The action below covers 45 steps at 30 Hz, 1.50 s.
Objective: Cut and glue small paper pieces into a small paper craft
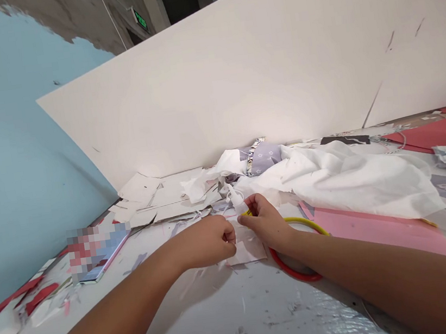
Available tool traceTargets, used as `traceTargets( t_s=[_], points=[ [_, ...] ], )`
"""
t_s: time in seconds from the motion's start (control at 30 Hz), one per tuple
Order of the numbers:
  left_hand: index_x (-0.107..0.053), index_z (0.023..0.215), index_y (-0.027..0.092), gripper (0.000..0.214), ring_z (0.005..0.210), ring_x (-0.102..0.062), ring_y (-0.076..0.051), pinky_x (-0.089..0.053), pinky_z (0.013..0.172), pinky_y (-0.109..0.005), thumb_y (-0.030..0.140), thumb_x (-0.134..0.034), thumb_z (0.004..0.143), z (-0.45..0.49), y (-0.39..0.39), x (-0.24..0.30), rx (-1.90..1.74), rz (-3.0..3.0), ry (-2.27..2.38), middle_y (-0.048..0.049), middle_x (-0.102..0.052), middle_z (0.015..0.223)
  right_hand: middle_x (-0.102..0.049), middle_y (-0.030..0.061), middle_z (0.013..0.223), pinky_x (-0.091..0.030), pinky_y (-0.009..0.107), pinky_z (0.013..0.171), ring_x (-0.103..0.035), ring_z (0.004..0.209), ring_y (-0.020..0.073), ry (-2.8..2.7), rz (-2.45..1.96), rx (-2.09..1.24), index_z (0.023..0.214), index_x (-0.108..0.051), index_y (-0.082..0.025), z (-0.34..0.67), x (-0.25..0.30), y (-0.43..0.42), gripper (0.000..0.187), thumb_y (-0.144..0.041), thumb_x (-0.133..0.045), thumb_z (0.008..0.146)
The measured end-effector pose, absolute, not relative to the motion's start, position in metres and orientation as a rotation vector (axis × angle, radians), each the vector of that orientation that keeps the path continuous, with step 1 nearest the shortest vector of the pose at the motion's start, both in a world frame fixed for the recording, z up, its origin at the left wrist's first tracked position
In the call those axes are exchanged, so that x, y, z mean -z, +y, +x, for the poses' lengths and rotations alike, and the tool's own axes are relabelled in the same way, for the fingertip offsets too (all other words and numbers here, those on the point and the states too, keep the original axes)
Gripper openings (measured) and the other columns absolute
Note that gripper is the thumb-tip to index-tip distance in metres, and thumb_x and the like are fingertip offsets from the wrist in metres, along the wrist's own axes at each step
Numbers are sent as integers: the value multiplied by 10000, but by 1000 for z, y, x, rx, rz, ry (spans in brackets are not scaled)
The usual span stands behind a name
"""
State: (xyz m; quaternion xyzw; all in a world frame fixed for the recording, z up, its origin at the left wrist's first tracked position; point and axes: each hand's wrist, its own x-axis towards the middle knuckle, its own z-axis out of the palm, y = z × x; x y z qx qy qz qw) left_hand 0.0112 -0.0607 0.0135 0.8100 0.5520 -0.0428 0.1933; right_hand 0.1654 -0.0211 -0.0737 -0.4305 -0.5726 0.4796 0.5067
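Note:
My right hand [269,224] is closed round a small white glue bottle [239,202] with a yellow label, its pointed nozzle up and leaning to the left. Just left of it, my left hand [212,239] is curled with fingers pressed together; what they hold, if anything, is hidden. A small pale pink piece of paper [246,252] lies on the table under and between the two hands. Beneath my right wrist is a red and yellow loop [298,275], partly covered by the forearm.
White cloth or soft sheeting [356,179] lies behind my right hand, beside pink paper [379,231]. Flattened cardboard pieces [169,196] lie at the back left. A phone [107,256] rests farther left among red scraps. A tall white board [237,88] stands behind.

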Motion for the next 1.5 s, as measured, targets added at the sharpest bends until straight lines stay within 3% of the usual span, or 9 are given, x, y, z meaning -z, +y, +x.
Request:
traceTargets(
  t_s=[0.23, 0.77, 1.5],
  points=[
    [-538, 638, 226, 70, 519, -442, -123, -292, 427, -236, 281, -503, 613, 17, -47, -20, 318, 2143, 1530, 33, -540, 633, -507, -43, 691, -377, 265, 562, -477, 619, 137, -1395, -1050, -1155, 852, -459, -220, 166, 75, -21, 246, -210, -564, 630],
    [-611, 644, 242, 129, 711, -557, -184, -362, 515, -242, 307, -562, 544, 20, -17, -6, 460, 2115, 1536, 29, -651, 786, -519, -42, 696, -376, 256, 544, -481, 617, 135, -1403, -1046, -1171, 850, -462, -219, 166, 74, -21, 244, -210, -551, 623],
    [-610, 725, 252, 197, 729, -565, -200, -364, 501, -241, 311, -565, 543, 21, -14, 1, 461, 2135, 1532, 12, -639, 800, -526, -37, 701, -386, 261, 559, -493, 638, 144, -1399, -1054, -1168, 848, -470, -224, 167, 77, -20, 245, -216, -558, 620]
  ],
)
